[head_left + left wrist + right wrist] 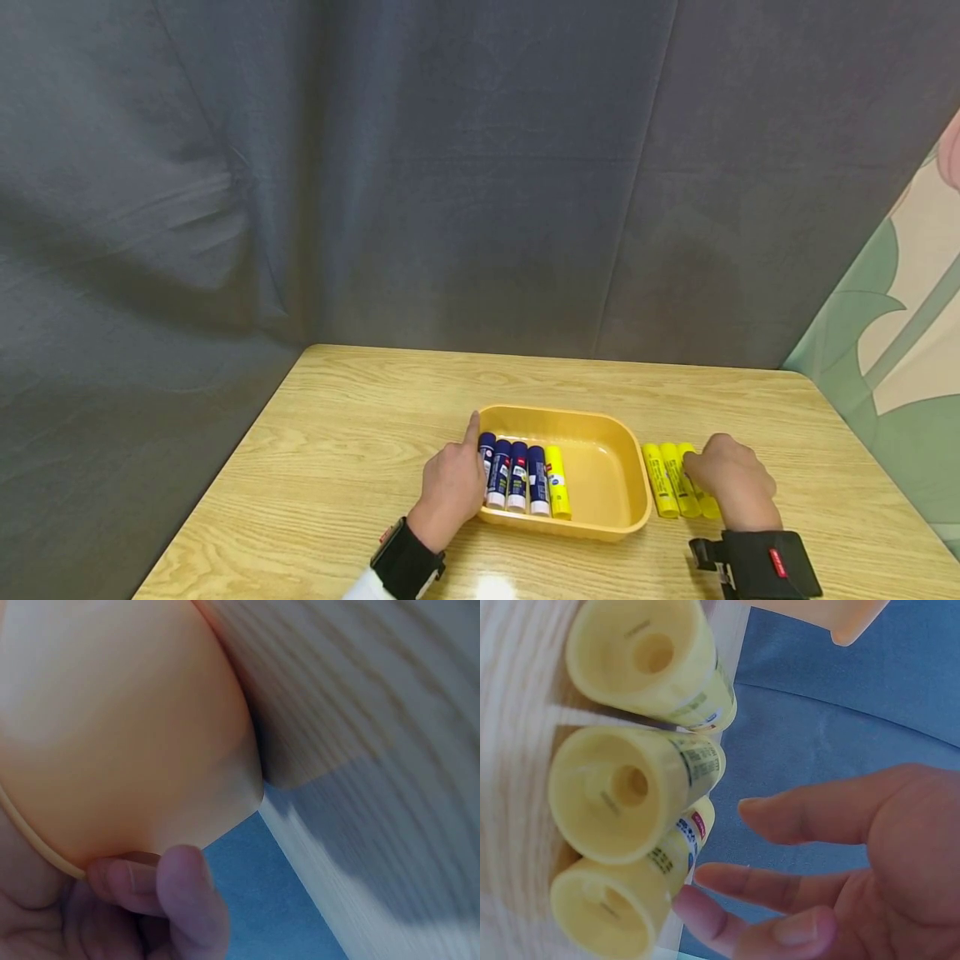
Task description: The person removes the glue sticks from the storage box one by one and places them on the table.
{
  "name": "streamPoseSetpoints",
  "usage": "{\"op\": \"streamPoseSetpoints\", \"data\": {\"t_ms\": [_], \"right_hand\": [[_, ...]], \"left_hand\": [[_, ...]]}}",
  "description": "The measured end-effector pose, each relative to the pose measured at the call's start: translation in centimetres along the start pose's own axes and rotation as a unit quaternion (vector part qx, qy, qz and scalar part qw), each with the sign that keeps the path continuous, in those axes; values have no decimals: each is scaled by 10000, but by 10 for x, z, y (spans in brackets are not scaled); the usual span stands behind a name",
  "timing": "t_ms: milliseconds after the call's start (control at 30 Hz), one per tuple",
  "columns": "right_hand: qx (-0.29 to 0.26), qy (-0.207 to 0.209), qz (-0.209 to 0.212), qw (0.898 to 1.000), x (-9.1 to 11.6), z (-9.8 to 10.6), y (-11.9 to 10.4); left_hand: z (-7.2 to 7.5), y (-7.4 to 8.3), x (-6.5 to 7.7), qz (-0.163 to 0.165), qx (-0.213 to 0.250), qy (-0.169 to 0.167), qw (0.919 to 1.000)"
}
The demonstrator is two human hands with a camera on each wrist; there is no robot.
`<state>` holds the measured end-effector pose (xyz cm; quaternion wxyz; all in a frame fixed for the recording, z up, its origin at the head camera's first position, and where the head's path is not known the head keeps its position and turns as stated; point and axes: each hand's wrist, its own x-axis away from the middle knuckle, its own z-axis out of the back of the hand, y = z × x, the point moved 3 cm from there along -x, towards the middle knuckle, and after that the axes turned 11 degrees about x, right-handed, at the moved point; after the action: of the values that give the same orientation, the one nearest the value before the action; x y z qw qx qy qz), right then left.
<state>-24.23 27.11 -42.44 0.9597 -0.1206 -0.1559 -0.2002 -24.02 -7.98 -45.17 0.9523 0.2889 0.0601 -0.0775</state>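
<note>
My left hand (453, 475) holds the left rim of a yellow plastic tray (600, 479), its index finger stretched along the edge. In the left wrist view, fingertips bend against the tray's outer wall (127, 735). Inside the tray, at its left, several dark blue glue sticks (517, 479) with white ends lie side by side, with one yellow glue stick (557, 483) beside them. Three more yellow glue sticks (660, 481) lie in a row right of the tray. My right hand (817, 862) is at the rightmost one, fingertips touching or very near it, thumb apart.
The wood-grain table (337, 433) holds the tray and glue sticks. A dark grey curtain (480, 183) hangs behind the table and along its left side. At the right stands a panel with a leaf pattern (885, 333).
</note>
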Motion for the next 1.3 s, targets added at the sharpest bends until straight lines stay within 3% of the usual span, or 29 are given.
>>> {"op": "streamPoseSetpoints", "data": {"t_ms": [433,633,1000,1300], "right_hand": [[28,54,75,10000,2,3,0],[18,539,528,9971,9,13,-5],[-360,1429,1025,9838,46,35,-35],[-338,1718,1561,9721,67,22,-69]], "left_hand": [[0,0,0,27,30,2,10000],[1,0,1,7,50,11,10000],[0,1,-1,-66,53,16,10000],[0,-2,1,-81,96,58,9999]]}}
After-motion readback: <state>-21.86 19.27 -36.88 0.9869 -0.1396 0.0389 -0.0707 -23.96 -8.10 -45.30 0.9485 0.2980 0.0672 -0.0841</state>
